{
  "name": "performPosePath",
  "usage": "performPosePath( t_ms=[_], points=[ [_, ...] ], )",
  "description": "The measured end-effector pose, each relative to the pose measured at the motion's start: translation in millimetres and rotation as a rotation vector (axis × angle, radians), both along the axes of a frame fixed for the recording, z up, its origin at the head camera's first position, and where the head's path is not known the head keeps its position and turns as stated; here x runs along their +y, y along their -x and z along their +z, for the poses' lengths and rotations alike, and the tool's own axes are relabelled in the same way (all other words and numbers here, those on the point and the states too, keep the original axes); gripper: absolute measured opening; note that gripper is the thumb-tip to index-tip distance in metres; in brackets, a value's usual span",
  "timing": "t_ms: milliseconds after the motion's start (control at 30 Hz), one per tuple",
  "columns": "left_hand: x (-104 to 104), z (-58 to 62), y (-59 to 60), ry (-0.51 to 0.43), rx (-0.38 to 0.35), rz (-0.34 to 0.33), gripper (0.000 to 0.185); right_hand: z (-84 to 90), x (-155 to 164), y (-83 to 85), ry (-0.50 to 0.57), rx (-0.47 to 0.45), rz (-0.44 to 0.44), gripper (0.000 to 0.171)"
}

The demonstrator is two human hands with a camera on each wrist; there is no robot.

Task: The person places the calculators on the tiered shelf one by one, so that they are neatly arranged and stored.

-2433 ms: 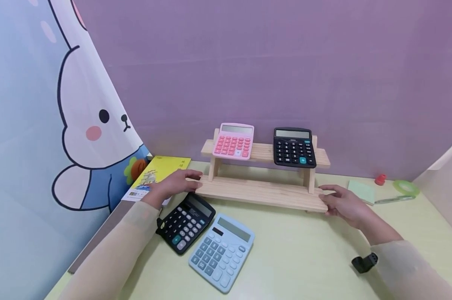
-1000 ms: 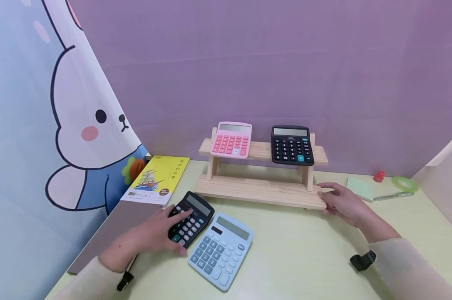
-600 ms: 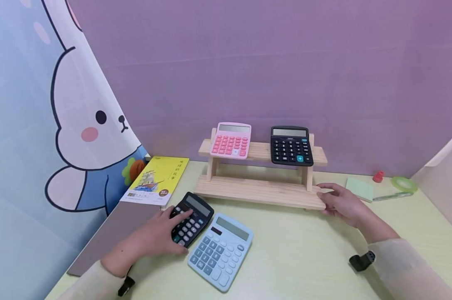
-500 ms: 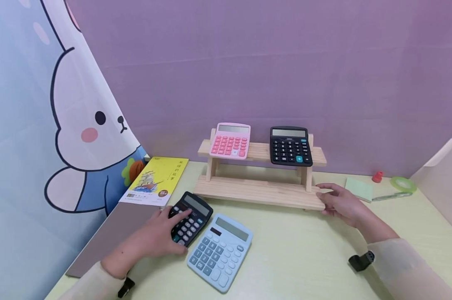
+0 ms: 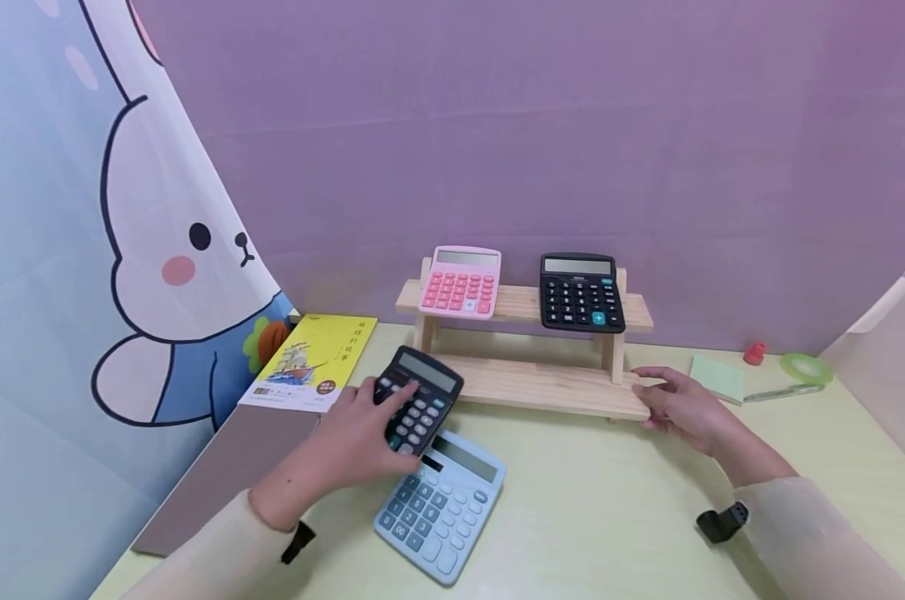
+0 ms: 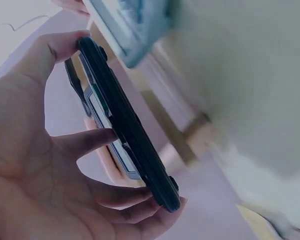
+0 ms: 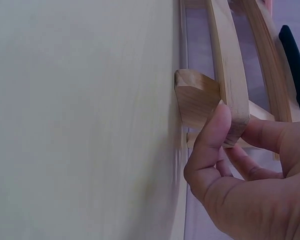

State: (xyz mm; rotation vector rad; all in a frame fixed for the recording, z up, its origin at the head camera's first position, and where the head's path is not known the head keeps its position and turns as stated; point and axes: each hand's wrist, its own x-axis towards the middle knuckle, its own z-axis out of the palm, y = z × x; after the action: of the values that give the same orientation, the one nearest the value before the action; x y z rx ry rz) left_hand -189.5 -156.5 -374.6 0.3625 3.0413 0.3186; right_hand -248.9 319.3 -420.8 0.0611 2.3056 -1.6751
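My left hand grips a black calculator by its edges, lifted off the table and tilted, over the top of a light blue calculator that lies on the table. In the left wrist view this black calculator appears edge-on between thumb and fingers. My right hand pinches the right end of a two-tier wooden shelf; the right wrist view shows thumb and fingers around the board's end. On the upper tier stand a pink calculator at left and another black calculator at right.
A yellow book lies on a grey-brown board at the left. Past my right hand are a green notepad, a pen, a small red object and a green tape roll. A purple backdrop rises behind the shelf.
My left hand left the shelf's left end and took hold of the black calculator on the table. It has since raised it and moved it rightward toward the shelf. My right hand stayed put.
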Motion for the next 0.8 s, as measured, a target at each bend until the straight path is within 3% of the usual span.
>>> performPosePath(
  t_ms=[167,400,800],
  points=[
    [40.8,8.6,13.2,0.000,0.017,-0.071,0.106,-1.3,1.3,-0.1,-0.002,-0.005,-0.008,0.064],
    [94.3,11.4,33.6,0.043,0.009,-0.160,0.105,-0.6,3.2,1.7,-0.026,-0.012,-0.005,0.063],
    [170.1,11.0,54.6,0.063,-0.036,-0.122,0.104,0.9,3.1,1.5,-0.035,-0.026,-0.002,0.064]
  ],
)
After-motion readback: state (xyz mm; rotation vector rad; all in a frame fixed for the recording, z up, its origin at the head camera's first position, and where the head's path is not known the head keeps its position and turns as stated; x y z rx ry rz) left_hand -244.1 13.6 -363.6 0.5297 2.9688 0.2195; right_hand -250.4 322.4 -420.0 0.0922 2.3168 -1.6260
